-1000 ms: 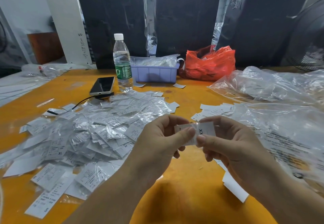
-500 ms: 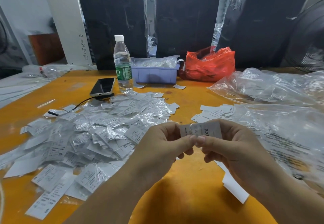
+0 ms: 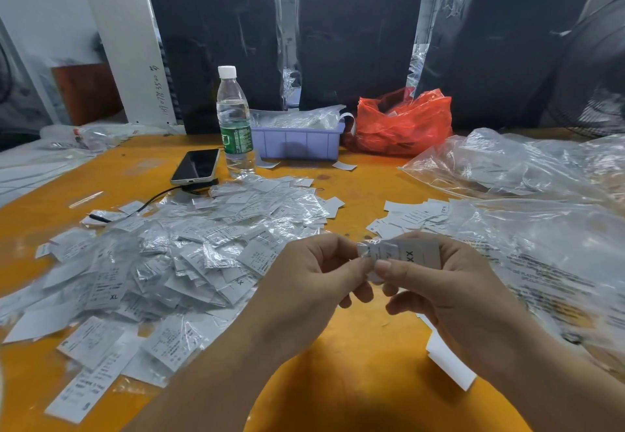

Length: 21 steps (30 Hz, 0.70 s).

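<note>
Just right of the pile of bagged labels (image 3: 189, 252), above the orange table (image 3: 355, 381), the left hand (image 3: 314, 282) and the right hand (image 3: 449, 293) both pinch one small label (image 3: 411, 255) between thumb and fingers, their thumb tips almost meeting. The step looks like sliding the label into a clear sleeve. To do it well, the person should hold the sleeve mouth open with the left fingers, feed the label in straight and flat, and avoid creasing a corner. The label is white with black "XX" print facing up, and its left end sits under crinkled clear film. Right of the pile lie loose labels (image 3: 412, 216). Behind the pile are a phone (image 3: 196, 166), a water bottle (image 3: 235, 127), a purple tray (image 3: 297, 142) and a red bag (image 3: 402, 123).
</note>
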Available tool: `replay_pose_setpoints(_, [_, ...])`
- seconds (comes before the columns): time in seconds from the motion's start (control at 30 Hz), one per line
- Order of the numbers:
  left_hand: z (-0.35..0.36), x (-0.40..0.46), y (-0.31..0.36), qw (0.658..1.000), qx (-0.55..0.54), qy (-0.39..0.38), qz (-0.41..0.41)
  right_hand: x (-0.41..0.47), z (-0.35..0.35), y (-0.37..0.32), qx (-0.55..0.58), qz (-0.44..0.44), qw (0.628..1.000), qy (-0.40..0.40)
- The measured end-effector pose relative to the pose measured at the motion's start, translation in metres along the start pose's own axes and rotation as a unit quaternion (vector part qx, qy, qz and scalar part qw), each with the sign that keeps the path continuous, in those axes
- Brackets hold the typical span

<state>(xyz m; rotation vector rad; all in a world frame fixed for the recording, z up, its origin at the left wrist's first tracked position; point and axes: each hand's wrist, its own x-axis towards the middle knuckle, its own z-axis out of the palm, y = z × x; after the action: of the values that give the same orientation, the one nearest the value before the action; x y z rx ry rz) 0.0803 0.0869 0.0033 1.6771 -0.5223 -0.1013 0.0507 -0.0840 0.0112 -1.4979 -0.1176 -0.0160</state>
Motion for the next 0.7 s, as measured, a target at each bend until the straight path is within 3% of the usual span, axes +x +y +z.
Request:
replay_pose_setpoints(0.23, [-0.003,0.0014,-0.0004,0.998,-0.054,-0.009,-0.034,0.001,-0.002,0.0027,-0.005,0.009,1.0,0.003])
replay_pose_setpoints(0.37, [-0.0026,0.0017,-0.0028,1.0,0.009,0.024,-0.013,0.0017,-0.0003,0.0032,-0.002,0.014,1.0,-0.012])
replay_pose_setpoints(0.7, [-0.007,0.0047,-0.004,0.996,0.019,0.068,-0.047,0.0034,0.0014,0.0056,-0.02,0.019,0.999,0.024])
